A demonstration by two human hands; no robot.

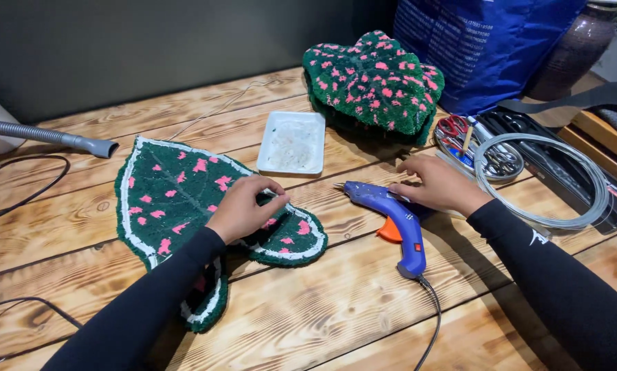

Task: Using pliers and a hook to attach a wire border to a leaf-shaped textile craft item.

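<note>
Black sleeves cover both my forearms at the bottom edge. Far off to the left of my left hand (243,209), a grey vacuum hose nozzle (92,145) lies on the wooden table (308,302), with a thin black cable (27,196) looping below it. My left hand rests on the leaf-shaped tufted rug (171,199), dark green with pink spots and a white border; my fingertips are pinched together at its notch, pressing on the pile, though I cannot tell if anything is between them. Just beyond that hand sits a shallow white tray (293,142). Past the tray, a stack of matching leaf rugs (374,82) lies ahead of my right hand. Between my hands lies the blue glue gun (391,216), nozzle pointing left, orange trigger down, cord trailing toward me. My right hand (439,185) lies flat and spread, fingers touching the gun's barrel without closing round it. To its right are scissors (484,151) in a round tin, a coil of grey wire (549,178), and a blue bag (487,48) behind.
</note>
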